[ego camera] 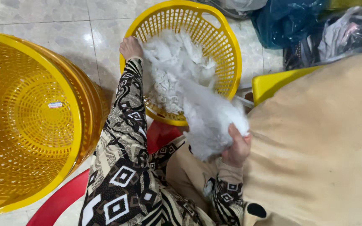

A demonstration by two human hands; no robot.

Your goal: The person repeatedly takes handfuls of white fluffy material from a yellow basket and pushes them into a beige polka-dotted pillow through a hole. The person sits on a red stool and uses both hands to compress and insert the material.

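My right hand (236,150) is closed around a clump of white fibre stuffing (208,121), right against the edge of a large beige fabric cover (315,142) lying across my lap on the right. The stuffing trails up from my hand into a yellow plastic basket (227,46) that holds more of the same white stuffing (172,67). My leg in black-and-white patterned trousers (122,159) stretches forward, with the bare foot (130,47) against the basket's left rim. My left hand is out of sight.
A large empty yellow basket (34,121) lies tipped on its side at the left. A red plastic stool (63,196) is under me. Blue and clear plastic bags of cloth (311,29) and a yellow object (273,81) sit on the tiled floor (42,16).
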